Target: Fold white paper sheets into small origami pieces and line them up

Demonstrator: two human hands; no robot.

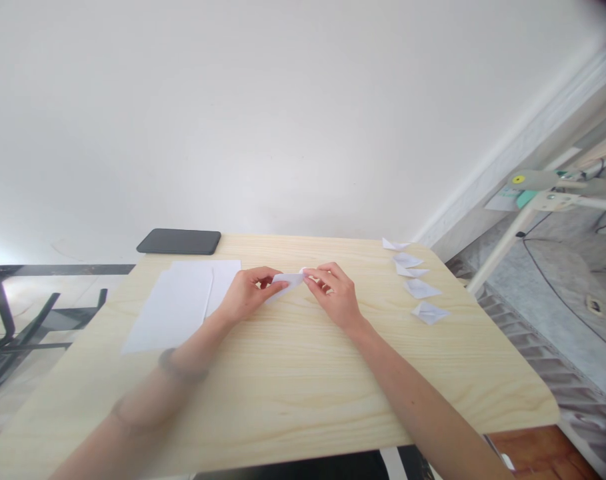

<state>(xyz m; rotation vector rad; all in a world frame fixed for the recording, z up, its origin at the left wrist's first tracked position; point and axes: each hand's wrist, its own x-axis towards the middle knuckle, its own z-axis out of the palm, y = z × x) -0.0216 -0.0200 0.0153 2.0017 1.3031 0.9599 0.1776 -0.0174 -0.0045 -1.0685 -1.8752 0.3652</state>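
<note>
Both hands, left hand (pixel 245 293) and right hand (pixel 335 293), each grip pinching the small folded paper (pixel 289 281) just above the counter (pixel 293 373).

Dark phone (pixel 179 241) and white sheets (pixel 177 303) on the wooden table (pixel 293 380) (folded paper shapes (pixel 421 289) at right)

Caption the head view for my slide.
Left hand and right hand pinch a folded white paper at the wooden table, beside blank sheets.

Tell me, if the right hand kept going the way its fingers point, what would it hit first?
The right hand points leftward, so it would first meet the folded white paper it pinches. After that it would probably meet the left hand holding the other end, though depth is hard to judge.
</note>
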